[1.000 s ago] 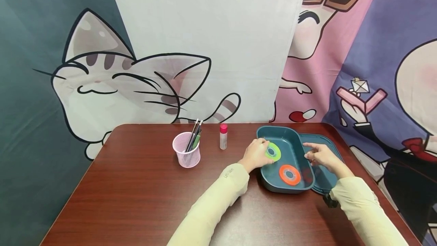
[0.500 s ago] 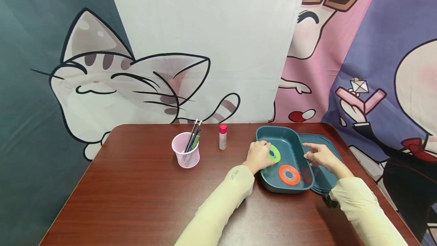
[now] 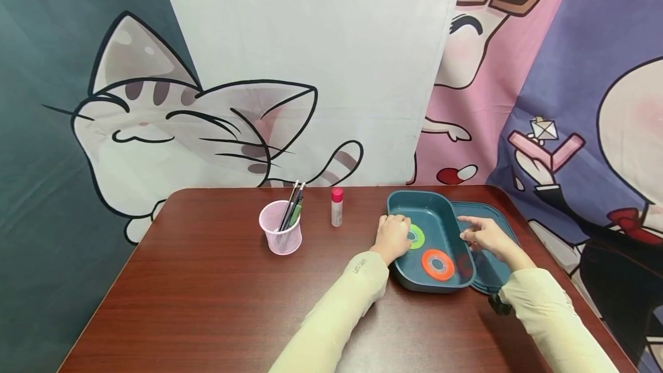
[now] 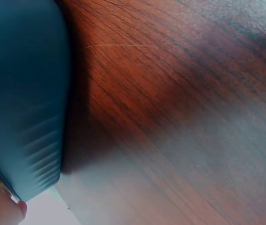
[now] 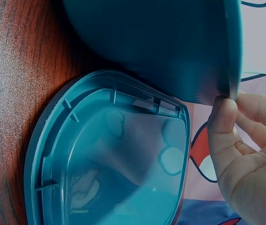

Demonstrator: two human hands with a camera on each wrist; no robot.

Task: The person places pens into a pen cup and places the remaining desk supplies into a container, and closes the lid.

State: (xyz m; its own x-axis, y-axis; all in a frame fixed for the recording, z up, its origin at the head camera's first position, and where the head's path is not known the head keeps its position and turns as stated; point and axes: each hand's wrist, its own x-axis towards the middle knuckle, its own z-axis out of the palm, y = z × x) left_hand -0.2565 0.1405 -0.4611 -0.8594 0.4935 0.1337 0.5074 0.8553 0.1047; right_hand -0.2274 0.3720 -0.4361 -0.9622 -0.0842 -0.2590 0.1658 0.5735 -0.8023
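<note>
A deep teal plastic box [image 3: 432,214] stands at the right of the table. My left hand [image 3: 392,238] reaches over its left rim, fingers bent down inside and largely hidden. They cover the left part of a green ring-shaped disc [image 3: 416,237], and I cannot tell whether they still hold it. An orange disc [image 3: 429,265] of the same kind lies flat nearer the front of the box. In the left wrist view, only a bit of the left hand [image 4: 1,204] shows at the rim. My right hand [image 5: 250,145] pinches the box's right rim between thumb and fingers.
The teal lid [image 3: 494,272] lies partly under the box's right side. Left of the box stand a glue stick [image 3: 336,209] with a red cap and a pink mesh cup [image 3: 279,240] with pens. A printed cloth [image 3: 321,45] hangs behind the table [image 3: 207,292].
The green disc has gone from tilted in my left fingers to lower and flatter in the box. My left hand has sunk slightly with it. The right hand keeps its place.
</note>
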